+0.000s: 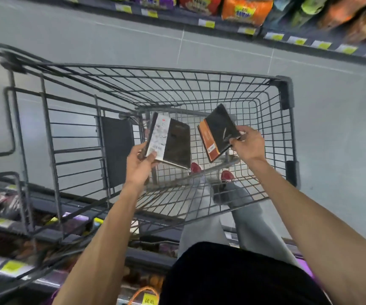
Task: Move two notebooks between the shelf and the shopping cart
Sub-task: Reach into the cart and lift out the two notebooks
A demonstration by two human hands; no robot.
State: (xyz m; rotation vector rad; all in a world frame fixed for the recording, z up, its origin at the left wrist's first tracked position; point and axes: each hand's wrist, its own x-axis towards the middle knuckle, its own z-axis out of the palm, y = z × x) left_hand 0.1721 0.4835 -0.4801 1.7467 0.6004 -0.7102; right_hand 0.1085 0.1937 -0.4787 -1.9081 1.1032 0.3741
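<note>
Your arms (102, 227) reach out over the cart (287, 93), each hand pinching a notebook above the basket: the left hand (139, 164) grips the white-banded notebook (171, 143) by its near corner, the right hand (249, 144) the orange-banded notebook (218, 133) by its right edge. Neither lies in the cart or on the near-left shelf (5, 223), so you look midway, both yet to be set down.

The left grip (140, 165) holds a white-banded notebook (171, 142), the right grip (249, 146) an orange-banded notebook (216, 133), both above the shopping cart (286, 93); beyond the grips, a blurred shelf (221, 26) of probably snack bags (243, 9).
</note>
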